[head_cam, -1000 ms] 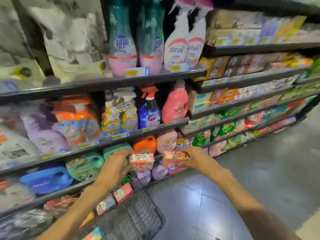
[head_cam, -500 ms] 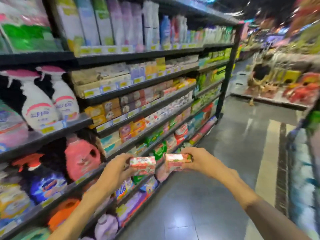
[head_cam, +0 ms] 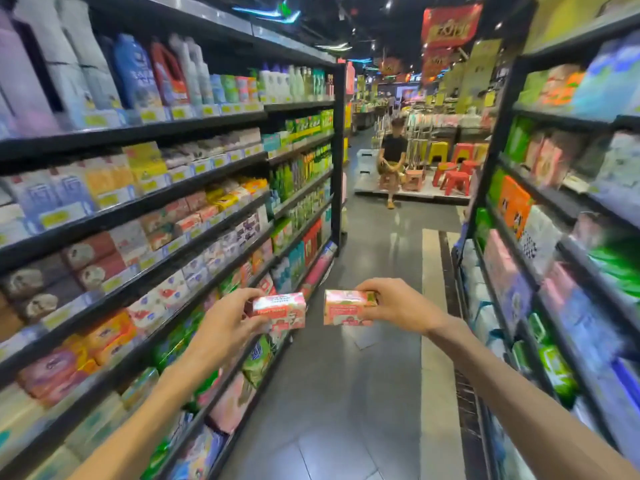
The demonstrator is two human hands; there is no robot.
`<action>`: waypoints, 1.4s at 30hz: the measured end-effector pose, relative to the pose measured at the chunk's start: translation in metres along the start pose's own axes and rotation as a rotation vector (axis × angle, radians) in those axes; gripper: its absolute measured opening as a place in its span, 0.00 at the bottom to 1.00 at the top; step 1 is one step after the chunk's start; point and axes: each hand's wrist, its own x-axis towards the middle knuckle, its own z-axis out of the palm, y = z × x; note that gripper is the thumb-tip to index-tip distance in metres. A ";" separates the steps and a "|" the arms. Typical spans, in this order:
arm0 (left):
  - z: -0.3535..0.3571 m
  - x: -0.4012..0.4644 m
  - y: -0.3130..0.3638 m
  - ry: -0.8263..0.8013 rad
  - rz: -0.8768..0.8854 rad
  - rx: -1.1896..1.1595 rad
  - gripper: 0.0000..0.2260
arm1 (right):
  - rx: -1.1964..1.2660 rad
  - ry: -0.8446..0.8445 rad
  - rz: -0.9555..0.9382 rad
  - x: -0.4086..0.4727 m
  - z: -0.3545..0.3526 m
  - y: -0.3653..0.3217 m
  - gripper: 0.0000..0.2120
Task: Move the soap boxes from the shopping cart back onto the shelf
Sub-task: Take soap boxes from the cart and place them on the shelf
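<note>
My left hand point(head_cam: 225, 327) grips a pink and red soap box point(head_cam: 281, 309) by its left end, holding it out over the aisle floor. My right hand point(head_cam: 398, 306) grips a second pink soap box point(head_cam: 344, 308) by its right end at the same height. The two boxes are a small gap apart. To my left runs a long black shelf point(head_cam: 194, 216) with rows of boxed soaps on its middle levels. The shopping cart is out of view.
Another shelf unit point(head_cam: 540, 244) of packaged goods lines the right side of the grey tiled aisle point(head_cam: 346, 393). At the aisle's far end a person point(head_cam: 393, 157) sits among red and yellow plastic stools point(head_cam: 453, 178).
The view has swung right, from the detergent shelves and the cart to looking down the aisle. Both hands keep their soap boxes, held out in front.
</note>
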 end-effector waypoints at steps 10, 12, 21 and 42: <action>0.067 0.232 -0.028 -0.029 0.113 -0.004 0.16 | -0.005 0.036 0.106 0.163 -0.071 0.120 0.17; 0.074 0.275 -0.035 -0.041 0.120 -0.001 0.16 | 0.021 0.051 0.112 0.191 -0.083 0.137 0.17; 0.099 0.415 -0.083 0.031 0.010 0.057 0.15 | 0.018 -0.015 -0.018 0.369 -0.109 0.201 0.14; 0.001 0.413 -0.209 0.501 -0.715 0.369 0.20 | 0.067 -0.401 -0.780 0.738 0.020 0.068 0.21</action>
